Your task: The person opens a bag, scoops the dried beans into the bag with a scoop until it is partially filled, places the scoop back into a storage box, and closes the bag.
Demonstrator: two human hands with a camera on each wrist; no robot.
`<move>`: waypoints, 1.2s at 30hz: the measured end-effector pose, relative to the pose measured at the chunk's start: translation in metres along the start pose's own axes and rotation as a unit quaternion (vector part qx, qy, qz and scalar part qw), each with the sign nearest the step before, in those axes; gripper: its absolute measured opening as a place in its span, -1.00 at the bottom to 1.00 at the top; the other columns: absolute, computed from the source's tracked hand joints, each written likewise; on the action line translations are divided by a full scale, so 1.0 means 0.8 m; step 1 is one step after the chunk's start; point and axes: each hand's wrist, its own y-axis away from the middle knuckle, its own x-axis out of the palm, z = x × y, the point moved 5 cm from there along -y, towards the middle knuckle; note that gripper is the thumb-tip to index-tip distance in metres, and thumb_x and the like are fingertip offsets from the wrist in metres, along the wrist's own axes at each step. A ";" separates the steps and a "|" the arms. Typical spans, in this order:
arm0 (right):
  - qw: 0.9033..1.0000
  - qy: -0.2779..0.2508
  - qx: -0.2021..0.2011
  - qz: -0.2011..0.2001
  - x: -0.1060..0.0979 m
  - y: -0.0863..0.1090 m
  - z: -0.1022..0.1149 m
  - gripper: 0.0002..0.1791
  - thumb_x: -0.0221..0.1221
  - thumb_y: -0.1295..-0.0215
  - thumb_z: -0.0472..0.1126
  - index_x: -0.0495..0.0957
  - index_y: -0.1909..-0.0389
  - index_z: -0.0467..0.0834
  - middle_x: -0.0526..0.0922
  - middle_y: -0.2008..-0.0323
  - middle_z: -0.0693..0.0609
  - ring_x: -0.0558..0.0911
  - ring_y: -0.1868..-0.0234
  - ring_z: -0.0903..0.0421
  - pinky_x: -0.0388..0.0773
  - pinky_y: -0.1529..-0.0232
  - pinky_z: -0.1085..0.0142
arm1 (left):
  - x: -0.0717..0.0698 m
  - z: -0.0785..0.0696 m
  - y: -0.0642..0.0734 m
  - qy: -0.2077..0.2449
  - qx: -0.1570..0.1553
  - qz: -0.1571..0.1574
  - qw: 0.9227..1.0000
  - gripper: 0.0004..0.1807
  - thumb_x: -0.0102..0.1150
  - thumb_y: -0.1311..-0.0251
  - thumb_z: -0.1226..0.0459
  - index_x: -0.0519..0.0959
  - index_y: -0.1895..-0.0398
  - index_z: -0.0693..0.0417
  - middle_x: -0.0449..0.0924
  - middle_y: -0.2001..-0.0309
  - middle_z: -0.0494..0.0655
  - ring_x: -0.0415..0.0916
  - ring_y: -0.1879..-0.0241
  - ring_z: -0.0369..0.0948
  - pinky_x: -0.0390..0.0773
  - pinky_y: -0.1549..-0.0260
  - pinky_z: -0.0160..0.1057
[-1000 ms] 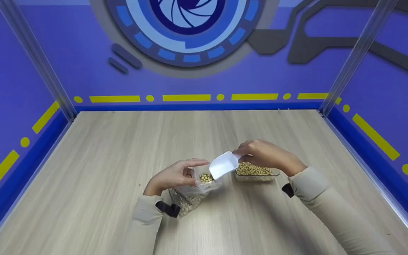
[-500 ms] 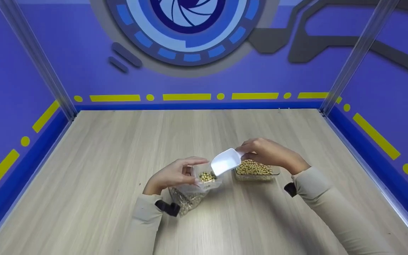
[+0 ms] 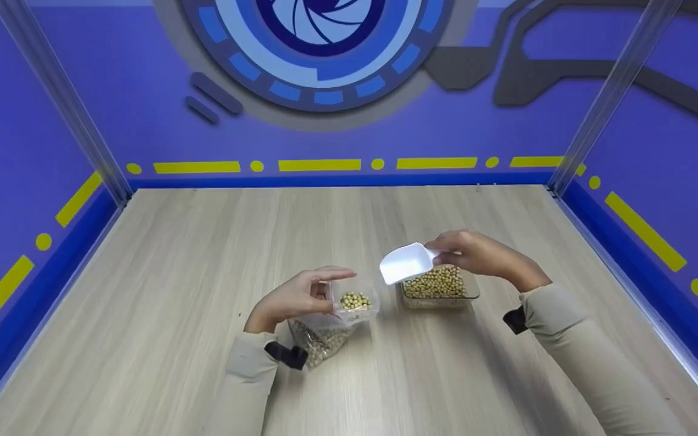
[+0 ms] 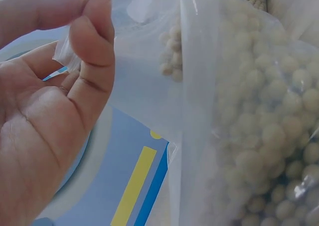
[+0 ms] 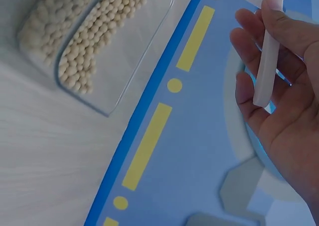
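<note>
In the head view my left hand (image 3: 297,300) grips the rim of a clear plastic bag (image 3: 322,342), spreading its mouth. Pale yellow beans, like soybeans (image 3: 355,301), show through the opening. The left wrist view has the bag (image 4: 259,131) bulging with beans, its upper edge pinched by thumb and fingers. My right hand (image 3: 479,254) holds a white scoop (image 3: 408,264) by its handle, the bowl bare inside. That scoop overlaps the back left of a clear rectangular container (image 3: 437,304) of similar beans. In the right wrist view the handle (image 5: 267,74) crosses the curled fingers.
The wood-grain table (image 3: 191,254) carries the container just right of the bag. Blue-purple panels (image 3: 325,142) with yellow marks enclose it at the back and both sides. Black wrist straps (image 3: 288,356) sit at both cuffs.
My right hand has drawn the scoop away from the bag's mouth, to the right and farther back, over the container's side. The left hand and bag stay nearly where they were.
</note>
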 end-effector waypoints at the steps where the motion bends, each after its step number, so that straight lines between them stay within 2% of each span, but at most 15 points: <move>1: 1.000 -0.003 0.009 0.001 -0.001 0.002 -0.004 -0.69 0.23 -0.20 -0.36 0.63 0.02 -0.34 0.69 0.09 -0.22 0.66 0.05 -0.15 0.59 0.05 0.02 | 0.000 0.000 0.000 0.000 0.001 0.001 1.000 -0.33 0.17 -0.12 0.48 0.32 -0.37 0.17 0.28 -0.37 0.13 0.43 0.46 -0.38 0.49 0.40 -0.45; 8: 0.999 -0.014 0.051 -0.001 -0.008 0.019 -0.030 -0.65 0.21 -0.24 -0.30 0.60 -0.03 -0.34 0.67 0.04 -0.24 0.64 0.02 -0.17 0.58 0.05 0.00 | -0.001 -0.001 0.001 -0.008 0.009 0.003 1.000 -0.33 0.19 -0.11 0.46 0.31 -0.37 0.22 0.28 -0.36 0.19 0.32 0.52 -0.40 0.43 0.44 -0.46; 17: 0.996 0.002 0.086 0.000 -0.018 0.038 -0.053 -0.65 0.22 -0.22 -0.35 0.59 -0.02 -0.39 0.67 0.07 -0.29 0.64 0.04 -0.21 0.58 0.07 -0.03 | -0.002 -0.002 0.001 -0.018 0.012 -0.002 1.000 -0.34 0.21 -0.12 0.45 0.33 -0.36 0.19 0.31 -0.35 0.16 0.31 0.53 -0.40 0.40 0.45 -0.47; 23: 0.995 0.038 0.087 0.006 -0.027 0.046 -0.056 -0.66 0.26 -0.15 -0.39 0.61 0.03 -0.40 0.68 0.10 -0.30 0.65 0.07 -0.22 0.60 0.11 -0.03 | -0.002 0.000 0.000 -0.015 0.015 -0.001 1.000 -0.34 0.22 -0.13 0.43 0.33 -0.36 0.22 0.29 -0.36 0.18 0.29 0.52 -0.39 0.40 0.44 -0.46; 29: 0.992 0.088 0.083 0.016 -0.035 0.049 -0.051 -0.69 0.29 -0.10 -0.43 0.64 0.09 -0.38 0.70 0.15 -0.27 0.67 0.13 -0.19 0.63 0.18 0.05 | -0.002 0.001 0.000 -0.016 0.005 -0.004 1.000 -0.35 0.23 -0.14 0.40 0.35 -0.35 0.16 0.31 -0.36 0.11 0.26 0.54 -0.39 0.39 0.47 -0.45; 36: 0.982 0.184 0.035 0.022 -0.039 0.046 -0.037 -0.78 0.34 -0.02 -0.44 0.70 0.24 -0.28 0.73 0.32 -0.13 0.67 0.29 -0.04 0.61 0.29 0.13 | -0.002 0.001 0.001 -0.021 0.002 -0.006 1.000 -0.35 0.25 -0.13 0.39 0.36 -0.35 0.12 0.34 -0.35 0.07 0.24 0.53 -0.38 0.39 0.45 -0.45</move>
